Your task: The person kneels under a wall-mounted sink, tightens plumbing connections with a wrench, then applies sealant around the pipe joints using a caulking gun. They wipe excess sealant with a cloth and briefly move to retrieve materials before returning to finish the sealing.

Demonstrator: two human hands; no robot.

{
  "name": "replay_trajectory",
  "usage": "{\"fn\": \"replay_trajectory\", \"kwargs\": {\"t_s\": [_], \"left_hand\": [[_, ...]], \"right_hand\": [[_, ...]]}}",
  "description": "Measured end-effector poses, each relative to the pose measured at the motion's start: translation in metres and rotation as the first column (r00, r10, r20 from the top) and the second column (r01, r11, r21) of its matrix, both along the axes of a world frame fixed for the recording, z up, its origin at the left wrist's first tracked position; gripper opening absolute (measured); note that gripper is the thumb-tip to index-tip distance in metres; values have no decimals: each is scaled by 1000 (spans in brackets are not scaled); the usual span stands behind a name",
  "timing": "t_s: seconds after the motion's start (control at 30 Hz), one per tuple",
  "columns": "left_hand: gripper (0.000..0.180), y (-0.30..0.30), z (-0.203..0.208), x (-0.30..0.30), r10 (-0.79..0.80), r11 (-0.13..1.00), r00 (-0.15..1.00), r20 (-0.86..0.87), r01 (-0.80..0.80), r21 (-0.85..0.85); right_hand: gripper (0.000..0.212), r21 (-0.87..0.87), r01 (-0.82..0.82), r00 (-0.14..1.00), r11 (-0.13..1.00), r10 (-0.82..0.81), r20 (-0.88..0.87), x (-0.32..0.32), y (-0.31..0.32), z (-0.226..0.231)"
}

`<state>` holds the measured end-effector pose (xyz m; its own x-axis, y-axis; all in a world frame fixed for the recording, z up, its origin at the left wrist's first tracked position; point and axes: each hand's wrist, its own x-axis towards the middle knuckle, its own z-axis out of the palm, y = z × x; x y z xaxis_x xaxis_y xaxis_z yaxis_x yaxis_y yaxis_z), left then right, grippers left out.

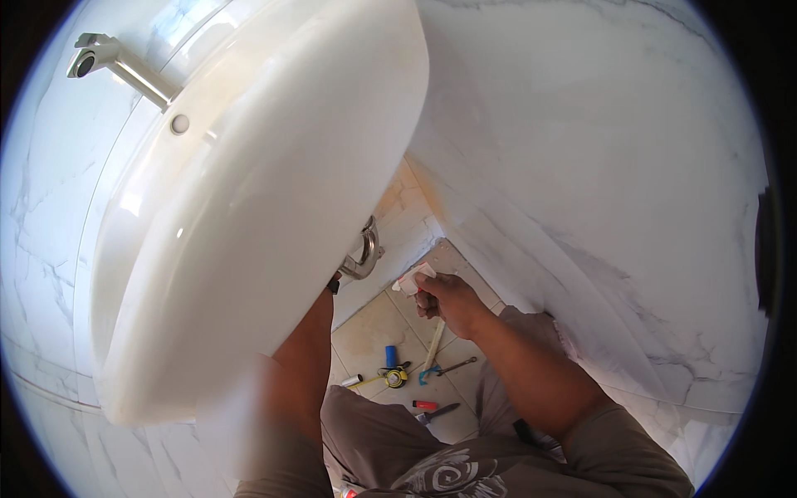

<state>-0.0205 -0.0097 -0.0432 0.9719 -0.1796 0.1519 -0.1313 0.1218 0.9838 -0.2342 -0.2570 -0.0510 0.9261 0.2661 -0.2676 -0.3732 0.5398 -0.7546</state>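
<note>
My right hand (448,302) is closed in a pinch on a small flat white piece with a reddish edge (413,279), whose exact kind I cannot make out. It is held over the tiled floor, to the right of a curved chrome drain pipe (364,256). My left forearm (305,353) reaches up behind the rim of the white washbasin (274,199). A dark band (334,285) shows at that wrist, close to the pipe. The basin hides the fingers of my left hand.
A chrome faucet (124,70) stands at the basin's far left. On the floor tiles between my legs lie a yellow-black tape measure (396,378), a blue cylinder (391,357), a wrench (458,364), a red-barrelled item (425,405) and a dark blade (443,412). A marbled wall (598,166) rises on the right.
</note>
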Motion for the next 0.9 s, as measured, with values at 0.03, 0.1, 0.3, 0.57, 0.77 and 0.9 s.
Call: {"fn": "replay_trajectory", "kwargs": {"t_s": [0.03, 0.1, 0.3, 0.57, 0.77, 0.9], "left_hand": [[37, -2, 0, 1, 23, 997, 999, -30, -26, -77], [38, -8, 5, -2, 67, 987, 994, -89, -79, -141], [44, -33, 40, -16, 183, 978, 963, -196, -199, -69], [40, -19, 57, -3, 141, 977, 975, -173, -108, 185], [36, 10, 54, -32, -414, 460, 420, 808, -669, 584], [52, 8, 61, -32, -520, 403, 263, 813, -764, 505]], "right_hand": [[34, -1, 1, 1000, 1000, -1, 11, 0, 0, 0], [35, -18, -5, 1000, 1000, 5, -1, 1, 1, -1], [34, -30, -14, 1000, 999, 14, -5, 1, 0, -4], [32, -3, -8, 1000, 1000, 8, 26, 0, -1, -5], [32, 2, -14, 1000, 1000, 14, 13, -1, 0, -4], [33, 5, -22, 1000, 1000, 22, 14, -2, 1, -5]]}}
